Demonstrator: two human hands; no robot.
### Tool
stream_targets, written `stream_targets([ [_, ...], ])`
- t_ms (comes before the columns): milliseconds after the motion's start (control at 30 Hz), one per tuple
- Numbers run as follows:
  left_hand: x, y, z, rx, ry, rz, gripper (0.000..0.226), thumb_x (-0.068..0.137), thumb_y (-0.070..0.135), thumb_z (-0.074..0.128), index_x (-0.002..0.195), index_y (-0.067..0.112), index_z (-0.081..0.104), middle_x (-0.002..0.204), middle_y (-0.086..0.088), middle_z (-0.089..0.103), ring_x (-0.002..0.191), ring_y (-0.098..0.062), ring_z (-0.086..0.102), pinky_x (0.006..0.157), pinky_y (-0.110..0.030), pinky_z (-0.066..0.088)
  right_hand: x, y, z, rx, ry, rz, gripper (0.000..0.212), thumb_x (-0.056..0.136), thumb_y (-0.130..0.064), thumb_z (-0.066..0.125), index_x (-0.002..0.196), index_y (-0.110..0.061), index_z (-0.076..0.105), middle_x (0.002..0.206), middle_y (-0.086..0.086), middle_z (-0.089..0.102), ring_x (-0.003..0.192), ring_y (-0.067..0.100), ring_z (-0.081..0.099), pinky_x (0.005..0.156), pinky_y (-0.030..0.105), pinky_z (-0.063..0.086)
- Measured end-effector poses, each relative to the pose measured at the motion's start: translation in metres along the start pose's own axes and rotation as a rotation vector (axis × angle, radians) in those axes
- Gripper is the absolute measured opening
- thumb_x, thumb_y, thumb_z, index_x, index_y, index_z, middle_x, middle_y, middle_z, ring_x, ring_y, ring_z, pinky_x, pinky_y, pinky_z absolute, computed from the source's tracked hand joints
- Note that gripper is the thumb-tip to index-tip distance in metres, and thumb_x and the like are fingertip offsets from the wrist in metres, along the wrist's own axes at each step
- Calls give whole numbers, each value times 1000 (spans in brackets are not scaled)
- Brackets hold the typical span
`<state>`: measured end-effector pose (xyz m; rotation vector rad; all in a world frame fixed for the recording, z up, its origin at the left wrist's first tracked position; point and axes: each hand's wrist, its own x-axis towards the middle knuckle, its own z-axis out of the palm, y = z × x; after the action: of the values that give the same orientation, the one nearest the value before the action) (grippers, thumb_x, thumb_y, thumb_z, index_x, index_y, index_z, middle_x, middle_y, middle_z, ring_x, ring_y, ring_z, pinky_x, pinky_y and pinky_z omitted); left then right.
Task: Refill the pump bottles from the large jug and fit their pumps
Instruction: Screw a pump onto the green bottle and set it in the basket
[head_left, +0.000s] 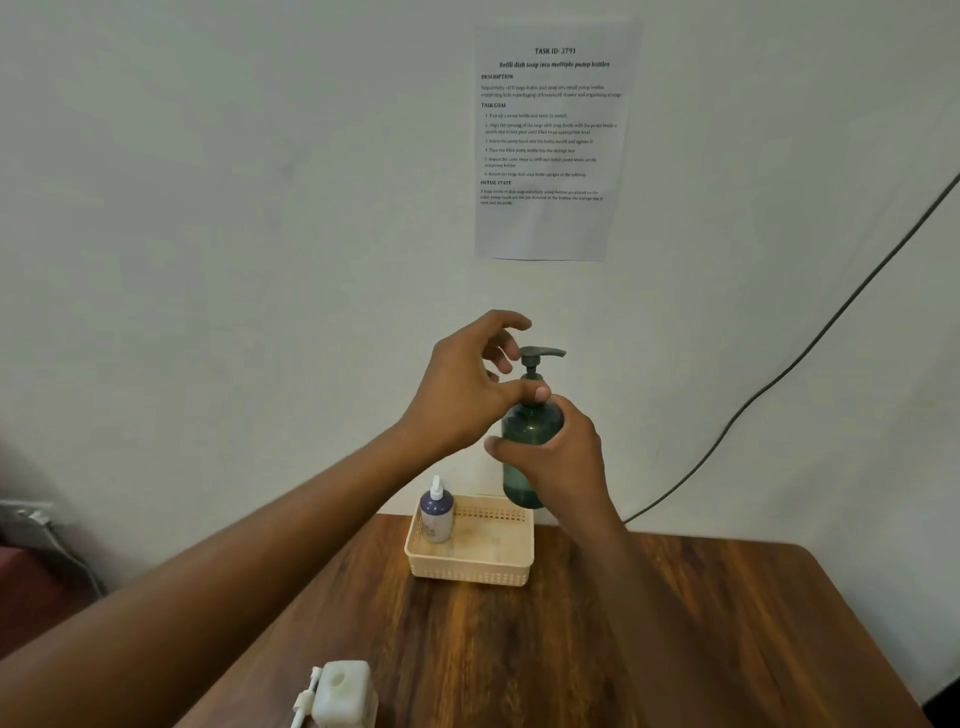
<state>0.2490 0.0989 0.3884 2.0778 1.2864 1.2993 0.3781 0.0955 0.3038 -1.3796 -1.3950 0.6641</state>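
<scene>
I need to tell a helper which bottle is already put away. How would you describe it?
Find the cream basket at the wooden table's far edge, by the wall. The small purple bottle stands in its back-left corner; unlike the held green bottle, it is small with a white top.

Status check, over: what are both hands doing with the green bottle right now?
Right hand grips green bottle, held above basket. Left hand pinches pump collar. Purple bottle already in basket. Nothing in the way.

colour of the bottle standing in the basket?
Purple bottle with a white top, standing at the left of the cream basket; head view, the only one, shows it.
</scene>
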Motion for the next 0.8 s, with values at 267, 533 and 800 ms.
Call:
stream_targets([
  [267, 3, -3, 2, -188, -30, -57, 51, 76, 12, 91, 120, 19, 67, 88, -1, 74, 81, -17, 73, 80, -21, 63, 1, -5, -5, -2, 8, 3, 61, 65, -45, 89, 111, -41, 48, 94, -35, 49, 81, -2, 55, 63, 8, 34],
  [533, 8, -1, -6, -363, -223, -54, 52, 94, -5, 67, 139, 21, 58, 117, 3, 79, 112, -9, 73, 95, -25, 59, 3, -12, -16, 53, -20, 19, 50, 62, -44, 88, 98, -40, 53, 95, -28, 57, 84, 8, 60, 63, 16, 43],
  [800, 2, 5, 9, -292, -33, -46, 72, 73, 23, 93, 135, 31, 59, 107, 12, 69, 93, -10, 71, 79, -15, 59, -3, -19, -18, 15, 0, -22, 58, 67, -40, 90, 108, -41, 49, 92, -36, 49, 79, -2, 56, 62, 6, 35],
])
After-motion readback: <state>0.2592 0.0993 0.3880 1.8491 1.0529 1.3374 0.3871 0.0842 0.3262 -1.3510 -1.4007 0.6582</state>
